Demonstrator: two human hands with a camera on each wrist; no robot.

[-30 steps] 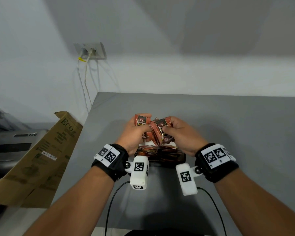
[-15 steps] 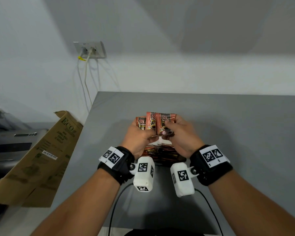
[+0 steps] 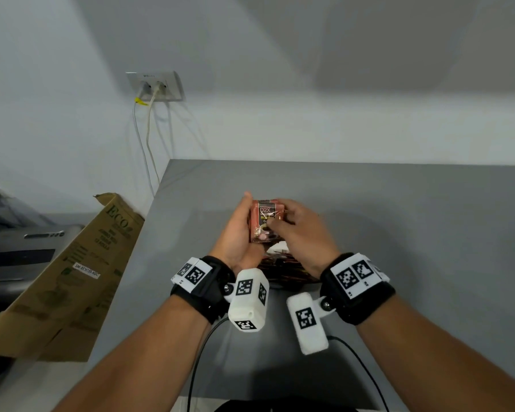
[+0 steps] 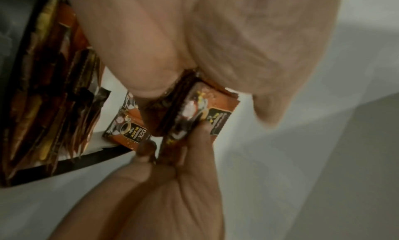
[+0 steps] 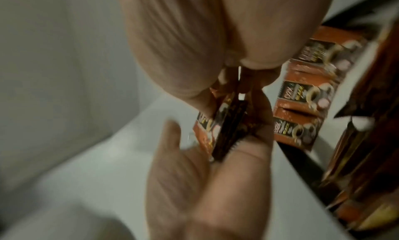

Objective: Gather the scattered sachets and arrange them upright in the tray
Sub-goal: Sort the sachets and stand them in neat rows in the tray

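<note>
Both hands hold one squared stack of orange-brown coffee sachets (image 3: 265, 223) upright above the grey table (image 3: 414, 233). My left hand (image 3: 244, 217) cups the stack from the left, thumb raised. From the right, my right hand (image 3: 281, 218) pinches its front face. The stack (image 4: 194, 117) shows edge-on in the left wrist view, and the stack (image 5: 224, 129) is edge-on in the right wrist view too. Just below my hands sits the black tray (image 3: 305, 282), holding several sachets on edge (image 4: 43, 90). Loose sachets (image 5: 302, 105) lie flat on the table beside the tray rim (image 5: 302, 166).
A flattened cardboard box (image 3: 72, 263) leans off the table's left edge, with a dark grey device (image 3: 21, 257) behind it. A wall socket (image 3: 155, 87) has white cables hanging down. Black cables (image 3: 197, 367) trail from my wrists over the near table.
The sachets, fanned out between my two hands before, are now pushed together into one stack. My hands have moved closer together and slightly away from me.
</note>
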